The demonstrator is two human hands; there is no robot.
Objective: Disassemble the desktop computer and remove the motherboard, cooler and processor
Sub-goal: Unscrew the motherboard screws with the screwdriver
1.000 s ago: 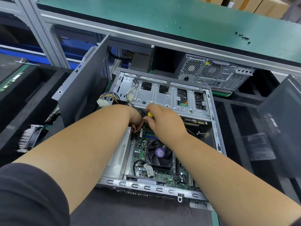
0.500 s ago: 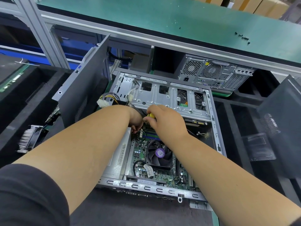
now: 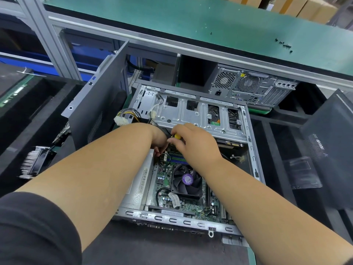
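An open desktop case point(image 3: 252, 150) lies flat in front of me. Inside it sits the green motherboard point(image 3: 162, 180), with the black cooler fan point(image 3: 187, 180) and its purple label on top. My right hand point(image 3: 193, 142) grips a yellow-handled screwdriver point(image 3: 176, 136), pointed down at the board's far end near the memory slots point(image 3: 177, 159). My left hand point(image 3: 160, 144) reaches in beside it, fingers curled among black cables point(image 3: 164, 154); what they hold is hidden. The silver drive cage point(image 3: 191, 115) spans the case's far end.
A loose heatsink with fan point(image 3: 34, 163) lies in the black foam tray at left. The removed side panel point(image 3: 99, 104) leans upright at the left. A second computer point(image 3: 254, 87) lies under the green bench point(image 3: 191, 22). A dark panel point(image 3: 328, 146) stands at right.
Both hands stay at the same spot at the board's far end. The right hand has shifted only slightly on the screwdriver.
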